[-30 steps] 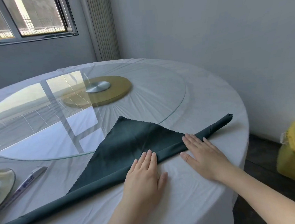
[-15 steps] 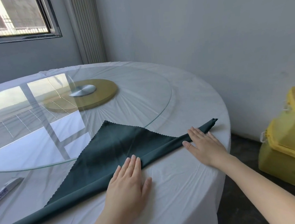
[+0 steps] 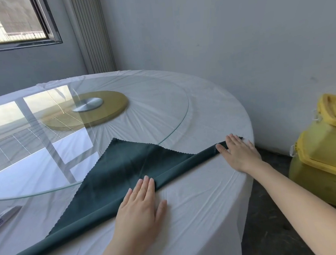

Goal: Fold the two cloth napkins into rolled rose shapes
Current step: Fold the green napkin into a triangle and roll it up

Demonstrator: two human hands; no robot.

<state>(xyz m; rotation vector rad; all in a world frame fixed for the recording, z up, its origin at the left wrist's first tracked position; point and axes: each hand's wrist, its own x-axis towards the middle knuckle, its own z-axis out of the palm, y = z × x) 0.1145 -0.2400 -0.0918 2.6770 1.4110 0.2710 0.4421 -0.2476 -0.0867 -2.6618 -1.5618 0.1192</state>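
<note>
A dark green cloth napkin (image 3: 126, 171) lies on the white tablecloth as a triangle, its long near edge rolled into a band that runs from the lower left to the far right. Its scalloped tip rests on the glass turntable. My left hand (image 3: 138, 212) lies flat, fingers together, with the fingertips on the rolled band near its middle. My right hand (image 3: 239, 154) lies flat on the band's right end, close to the table edge. Only one napkin is in view.
The round table (image 3: 210, 214) wears a white cloth, with a glass turntable (image 3: 157, 108) on a yellow disc (image 3: 93, 111). A wrapped utensil (image 3: 1, 219) lies at the left edge. Yellow plastic bins (image 3: 326, 155) stand on the floor to the right, near the wall.
My right hand has slid along the rolled band to its right tip. My left hand has stayed near the band's middle. The view has swung rightward.
</note>
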